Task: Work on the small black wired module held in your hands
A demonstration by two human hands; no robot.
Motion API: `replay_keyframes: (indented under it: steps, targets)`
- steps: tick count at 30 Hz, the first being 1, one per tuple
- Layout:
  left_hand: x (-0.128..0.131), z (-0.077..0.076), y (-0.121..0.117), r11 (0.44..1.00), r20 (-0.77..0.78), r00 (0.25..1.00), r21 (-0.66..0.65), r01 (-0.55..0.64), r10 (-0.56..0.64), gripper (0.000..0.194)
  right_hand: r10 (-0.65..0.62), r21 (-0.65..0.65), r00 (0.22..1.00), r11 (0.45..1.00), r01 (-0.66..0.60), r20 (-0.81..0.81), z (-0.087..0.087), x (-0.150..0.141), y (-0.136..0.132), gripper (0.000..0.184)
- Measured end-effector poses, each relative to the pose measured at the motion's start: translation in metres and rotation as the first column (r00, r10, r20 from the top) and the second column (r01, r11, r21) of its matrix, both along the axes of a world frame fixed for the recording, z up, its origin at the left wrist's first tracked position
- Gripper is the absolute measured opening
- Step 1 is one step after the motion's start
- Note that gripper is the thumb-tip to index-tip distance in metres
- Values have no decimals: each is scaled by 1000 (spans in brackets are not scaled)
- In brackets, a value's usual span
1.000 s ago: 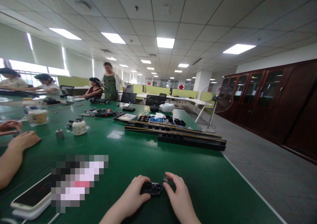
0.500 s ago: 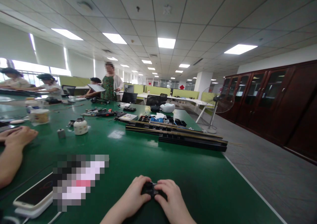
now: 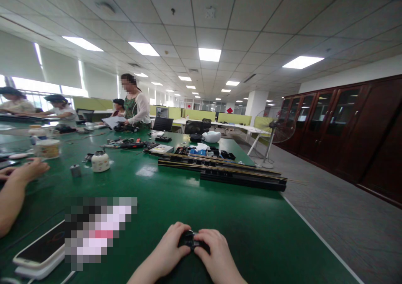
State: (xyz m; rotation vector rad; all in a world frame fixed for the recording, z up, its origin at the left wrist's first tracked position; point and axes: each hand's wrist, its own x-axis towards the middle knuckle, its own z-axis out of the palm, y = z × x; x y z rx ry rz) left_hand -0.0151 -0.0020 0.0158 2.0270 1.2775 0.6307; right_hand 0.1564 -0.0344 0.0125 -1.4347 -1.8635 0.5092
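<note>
Near the front of the green table [image 3: 150, 208], a small black part [image 3: 190, 241] sits between my two hands, mostly hidden by the fingers; its exact kind does not show. My left hand [image 3: 171, 246] grips it from the left, thumb low and fingers curled over the top. From the right, my right hand [image 3: 213, 246] pinches it with thumb and fingertips. A bit of something shiny shows on its upper edge.
Long black rails [image 3: 241, 181] with thin brass-coloured rods lie ahead. To the left are a phone [image 3: 40, 244], a cream jar [image 3: 100, 161], a grey metal cylinder [image 3: 75, 171] and a co-worker's hand [image 3: 29, 169]. A fan [image 3: 272, 127] stands beyond the table's right edge.
My hands keep nearly the same hold on the black part. The standing person in the back has turned and lowered the papers to the table. The co-worker's hand at left has shifted slightly.
</note>
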Motion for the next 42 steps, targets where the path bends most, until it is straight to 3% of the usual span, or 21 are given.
replay_keyframes:
  steps: [8,16,23,32,42]
  targets:
    - [-1,-8,3,1000,8,1000,25,-5,5,40,-2,7,1000,1000,2,-15,-3,1,1,24]
    - [-2,-9,4,999,21,1000,27,-20,19,39,-59,-57,992,997,53,-112,-4,5,2,39]
    - [-3,-12,5,998,36,998,-15,-54,55,47,-87,-44,985,996,81,-152,-9,7,4,36]
    - [-4,-5,2,1000,26,1000,21,-3,2,31,-70,-27,986,997,66,-152,-5,6,2,32]
    - [-4,-10,4,999,1,999,4,-42,42,46,-92,-44,986,995,86,-138,-2,4,-1,33]
